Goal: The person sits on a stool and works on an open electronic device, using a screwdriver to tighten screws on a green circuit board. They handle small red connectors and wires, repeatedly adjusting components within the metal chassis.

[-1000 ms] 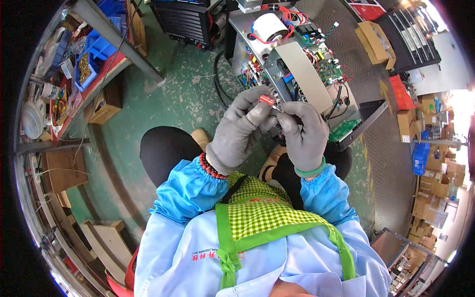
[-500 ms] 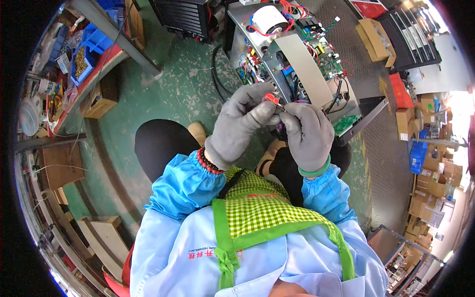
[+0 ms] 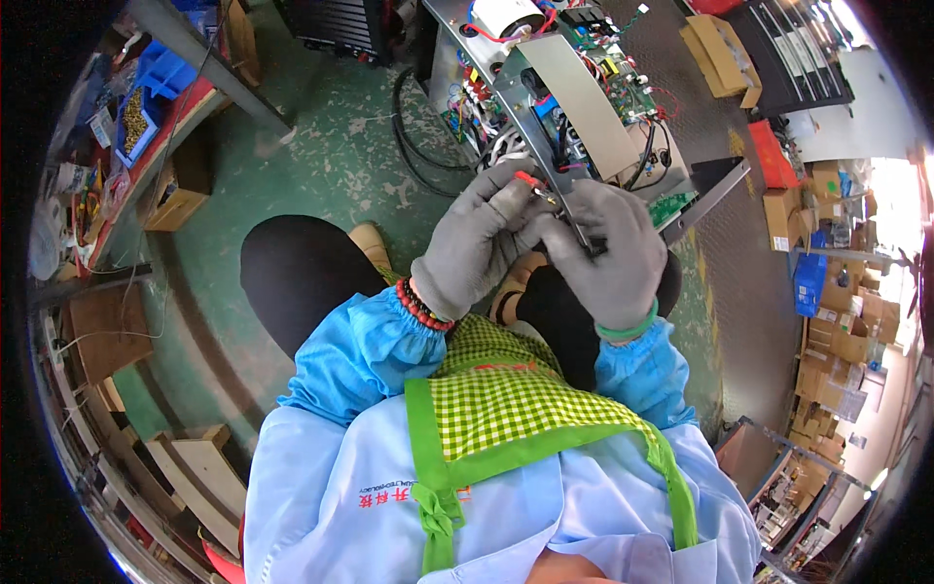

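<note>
Both my hands wear grey gloves and are close together at the near end of an opened electronic unit [image 3: 584, 102]. Between the thumb and fingers of my left hand [image 3: 467, 234] is a small red-sleeved part [image 3: 528, 179] with a shiny metal end; its exact kind is unclear. My right hand [image 3: 618, 258] is curled beside it, thumb toward the left hand. A dark metal panel edge [image 3: 559, 190] runs down between the right thumb and fingers; whatever they hold is hidden. Wires, green circuit boards and a curved silver plate [image 3: 579, 102] show on the unit.
Black cables [image 3: 404, 136] hang left of the unit. A shelf with blue bins [image 3: 136, 127] stands at the left. An angled dark panel [image 3: 715, 195] juts out at the unit's right. Cardboard boxes [image 3: 720, 58] are at the far right. My knees are below the hands.
The right fingers have come off the metal end of the red-sleeved part and moved to the panel edge. My left hand still holds the part. The whole view has shifted slightly.
</note>
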Demonstrator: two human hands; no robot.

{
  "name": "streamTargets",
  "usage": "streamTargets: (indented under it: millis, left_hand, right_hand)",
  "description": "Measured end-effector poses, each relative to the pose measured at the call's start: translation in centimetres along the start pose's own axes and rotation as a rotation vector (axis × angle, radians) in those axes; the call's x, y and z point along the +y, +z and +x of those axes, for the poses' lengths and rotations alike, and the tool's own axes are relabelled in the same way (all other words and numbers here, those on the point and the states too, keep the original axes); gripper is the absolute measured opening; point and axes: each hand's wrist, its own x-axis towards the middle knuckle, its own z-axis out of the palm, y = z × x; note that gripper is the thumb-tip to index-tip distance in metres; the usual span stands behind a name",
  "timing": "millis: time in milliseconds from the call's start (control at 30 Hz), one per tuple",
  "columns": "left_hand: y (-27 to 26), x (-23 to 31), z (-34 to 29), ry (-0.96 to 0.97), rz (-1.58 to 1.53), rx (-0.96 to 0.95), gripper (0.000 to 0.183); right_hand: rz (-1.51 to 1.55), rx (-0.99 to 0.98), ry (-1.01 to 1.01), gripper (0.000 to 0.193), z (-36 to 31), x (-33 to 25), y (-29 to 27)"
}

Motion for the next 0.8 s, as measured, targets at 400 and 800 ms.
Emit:
streamTargets:
  millis: [400, 800]
  left_hand:
    - [-2.4, -6.4, 3.8, -0.144, 0.161, 0.196, 0.019]
    - [-2.0, -9.9, 5.4, -0.17, 0.283, 0.363, 0.028]
  right_hand:
    - [-0.211, -0.092, 0.039, 0.021, 5.4, 7.8, -9.6]
    - [-0.125, -1.369, 0.047, 0.033, 12.7, 15.7, -5.5]
